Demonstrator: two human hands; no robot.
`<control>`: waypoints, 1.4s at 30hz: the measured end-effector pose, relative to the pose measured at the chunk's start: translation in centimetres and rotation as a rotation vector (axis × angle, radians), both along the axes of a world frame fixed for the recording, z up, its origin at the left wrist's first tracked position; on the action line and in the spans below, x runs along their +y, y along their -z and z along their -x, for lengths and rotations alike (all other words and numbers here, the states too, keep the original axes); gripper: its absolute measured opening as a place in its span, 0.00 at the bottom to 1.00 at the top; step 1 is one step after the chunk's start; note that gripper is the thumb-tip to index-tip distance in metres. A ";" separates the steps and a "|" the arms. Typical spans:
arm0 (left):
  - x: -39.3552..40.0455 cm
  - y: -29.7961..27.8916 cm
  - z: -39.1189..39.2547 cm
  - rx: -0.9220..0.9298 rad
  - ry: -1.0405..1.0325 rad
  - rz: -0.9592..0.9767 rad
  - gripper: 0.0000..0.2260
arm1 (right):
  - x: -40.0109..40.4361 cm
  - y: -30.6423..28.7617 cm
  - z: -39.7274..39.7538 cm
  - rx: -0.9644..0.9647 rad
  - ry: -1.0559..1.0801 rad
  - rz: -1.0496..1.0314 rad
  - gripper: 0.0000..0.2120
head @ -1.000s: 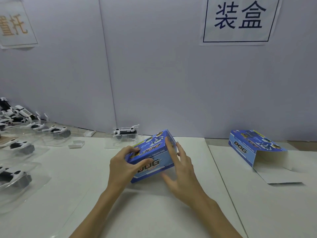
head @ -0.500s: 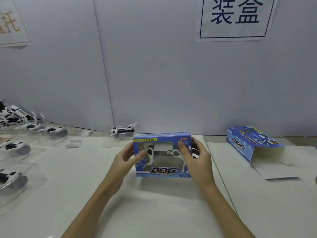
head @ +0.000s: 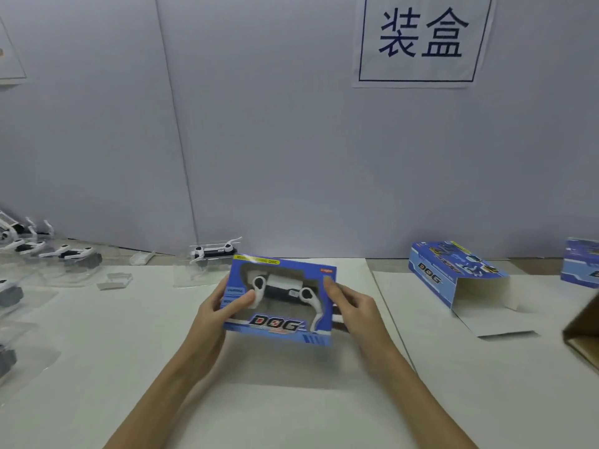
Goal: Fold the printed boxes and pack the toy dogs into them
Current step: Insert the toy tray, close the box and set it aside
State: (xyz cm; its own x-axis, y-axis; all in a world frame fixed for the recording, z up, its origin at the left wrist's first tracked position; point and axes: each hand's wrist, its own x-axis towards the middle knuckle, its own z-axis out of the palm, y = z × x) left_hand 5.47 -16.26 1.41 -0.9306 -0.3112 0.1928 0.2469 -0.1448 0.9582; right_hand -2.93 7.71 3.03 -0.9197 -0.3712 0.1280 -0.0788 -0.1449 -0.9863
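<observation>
A blue printed "DOG" box [head: 282,328] is held above the white table, window side facing me, tilted slightly down to the right. A white and black toy dog [head: 282,288] shows through its window. My left hand [head: 220,311] grips the box's left end, thumb on the front. My right hand [head: 353,306] grips its right end. An open, empty blue box [head: 453,270] lies on the table at the right. More toy dogs in clear plastic trays [head: 68,254] lie along the left, and one [head: 214,252] sits just behind the held box.
Another blue box [head: 581,267] sits at the far right edge. A brown cardboard carton corner [head: 583,332] juts in at the right. Small clear plastic pieces [head: 116,280] lie left of centre. A grey partition wall with a paper sign [head: 421,40] stands behind the table [head: 291,409].
The box was turned from lying tilted on its side to facing me window-first, then lifted off the table and tilted slightly. Both hands stayed on its ends.
</observation>
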 end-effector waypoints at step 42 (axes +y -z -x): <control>-1.4 2.7 2.0 -0.185 -0.030 0.115 0.19 | 12.7 4.0 9.4 0.059 1.112 -0.307 0.17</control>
